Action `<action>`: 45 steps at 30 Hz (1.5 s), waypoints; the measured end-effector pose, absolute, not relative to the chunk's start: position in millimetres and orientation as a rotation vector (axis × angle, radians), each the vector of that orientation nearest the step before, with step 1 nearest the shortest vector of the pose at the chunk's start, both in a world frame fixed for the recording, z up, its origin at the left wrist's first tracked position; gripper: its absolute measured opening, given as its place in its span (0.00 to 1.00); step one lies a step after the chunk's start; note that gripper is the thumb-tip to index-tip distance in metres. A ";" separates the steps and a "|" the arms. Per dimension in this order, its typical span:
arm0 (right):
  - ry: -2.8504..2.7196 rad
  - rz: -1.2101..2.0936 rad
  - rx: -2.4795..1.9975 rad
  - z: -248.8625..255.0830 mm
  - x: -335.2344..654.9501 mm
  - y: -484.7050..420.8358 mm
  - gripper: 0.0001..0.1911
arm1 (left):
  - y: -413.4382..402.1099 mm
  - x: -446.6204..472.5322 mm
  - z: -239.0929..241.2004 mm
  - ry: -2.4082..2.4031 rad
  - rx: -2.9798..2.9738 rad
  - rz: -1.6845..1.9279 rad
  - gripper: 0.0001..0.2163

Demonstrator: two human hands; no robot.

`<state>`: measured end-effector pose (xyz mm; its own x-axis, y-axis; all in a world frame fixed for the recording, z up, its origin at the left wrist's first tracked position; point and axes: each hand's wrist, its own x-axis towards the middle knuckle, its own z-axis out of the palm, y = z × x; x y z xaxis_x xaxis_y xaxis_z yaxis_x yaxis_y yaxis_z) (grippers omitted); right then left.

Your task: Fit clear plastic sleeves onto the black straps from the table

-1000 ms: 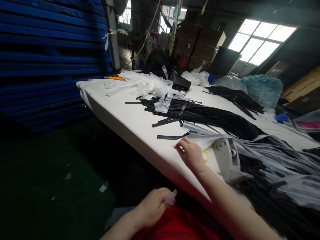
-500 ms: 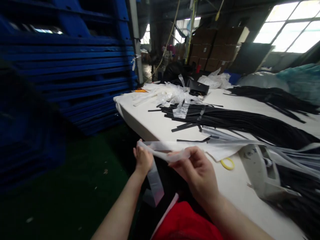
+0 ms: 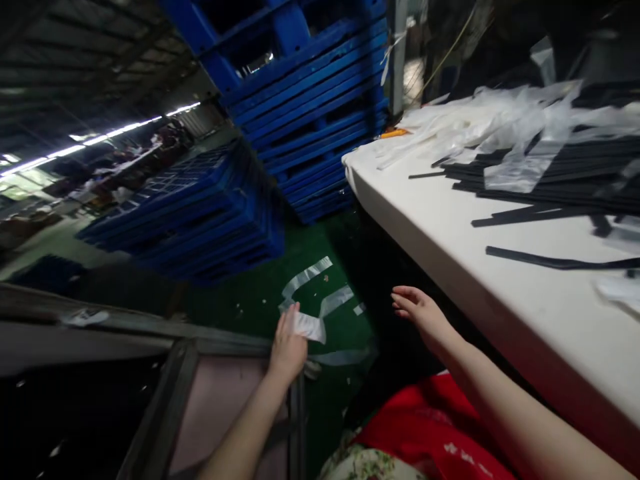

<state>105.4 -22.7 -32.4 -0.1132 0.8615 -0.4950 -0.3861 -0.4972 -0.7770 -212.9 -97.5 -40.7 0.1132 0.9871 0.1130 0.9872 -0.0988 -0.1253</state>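
Out to the left of the table, my left hand [image 3: 289,347] is closed on a clear plastic strip [image 3: 309,327], whose crumpled part shows beside the fingers. More lengths of the translucent strip lie past the fingertips over the green floor; I cannot tell which of them are joined to the held piece. My right hand [image 3: 425,317] is beside the table's edge, fingers loosely bent, with nothing visible in it. On the white-covered table [image 3: 400,193] lie black strips [image 3: 555,173] and a heap of clear plastic [image 3: 500,123].
Stacked blue pallets [image 3: 320,127] rise beyond the table corner, and another blue stack [image 3: 215,207] stands further left. A dark-framed cart or bench [image 3: 185,347] is at lower left. An orange-handled tool [image 3: 394,133] lies near the table corner. Scraps dot the floor [image 3: 270,287].
The view has swung left and down. My hands, both on the plastic strip before, are now apart: the left has carried it away from the table, and the right has let go.
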 end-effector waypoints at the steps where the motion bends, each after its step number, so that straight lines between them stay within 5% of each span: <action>1: -0.633 1.854 -1.279 -42.5 98.8 -29.3 0.14 | -103.4 -197.4 -40.2 -2.003 -2.236 -0.016 0.25; 5: -0.740 2.495 -1.103 -65.5 67.1 -71.6 0.29 | -113.2 -137.1 -32.2 -2.079 -2.255 -0.127 0.21; 9: -0.428 2.772 -0.738 -65.6 47.6 -97.4 0.36 | -110.2 -93.9 -20.0 -2.056 -2.245 -0.216 0.22; 15: -0.034 2.208 -0.768 -58.9 77.2 -67.6 0.13 | -104.0 -75.4 -12.8 -1.953 -2.279 -0.132 0.16; 18: 0.069 2.111 -0.705 -49.8 101.5 -50.6 0.13 | -110.9 -78.8 -18.9 -1.867 -2.357 -0.041 0.12; 23: 0.104 2.122 -0.762 -54.2 111.2 -49.6 0.10 | -129.0 -82.7 -28.7 -1.694 -2.500 0.009 0.20; 30: 0.177 2.639 -0.845 -86.0 76.1 -88.6 0.29 | -129.9 -76.7 -16.3 -1.856 -2.393 0.004 0.21; 36: 0.160 2.164 -0.678 -79.0 87.6 -61.4 0.04 | -147.0 -71.4 -19.9 -1.794 -2.589 -0.052 0.10; 45: 0.099 1.985 -0.719 -72.1 121.0 -37.4 0.04 | -167.0 -113.0 -55.3 -1.667 -2.702 0.181 0.12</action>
<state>121.0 -37.4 -72.1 -0.3406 0.7803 -0.5245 -0.8285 -0.5128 -0.2248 -113.0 -167.0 -55.3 0.4445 0.8881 -0.1171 0.8925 -0.4502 -0.0270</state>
